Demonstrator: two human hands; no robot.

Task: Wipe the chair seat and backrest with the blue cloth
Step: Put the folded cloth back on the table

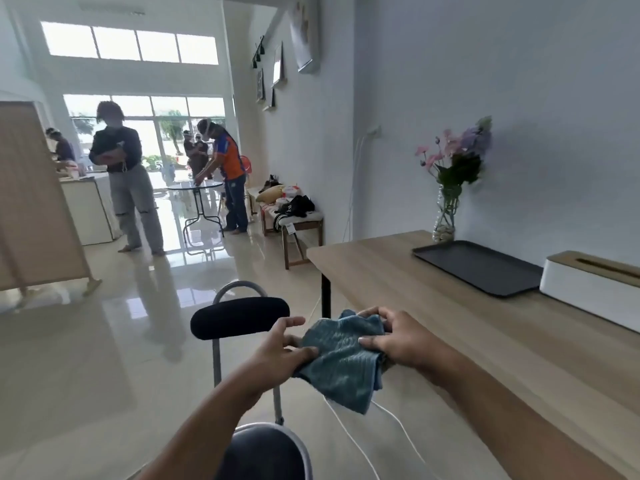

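I have the blue cloth (343, 355) bunched in the air above the chair, my left hand (280, 355) pinching one edge and my right hand (394, 341) gripping the other. It touches neither the backrest (239, 317) nor the seat (266, 452), so I judge all the wiping is still to do.

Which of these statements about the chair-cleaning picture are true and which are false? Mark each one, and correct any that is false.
1. Both hands hold the blue cloth. True: the left hand grips its left edge and the right hand its right edge.
2. The cloth is pressed flat on the chair seat. False: it is held up in the air, above the seat.
3. The black backrest lies to the left of the cloth in the picture. True.
4. The black tray holds the vase of flowers. False: the vase stands on the wooden table behind the tray.
5. A white box sits on the table. True.
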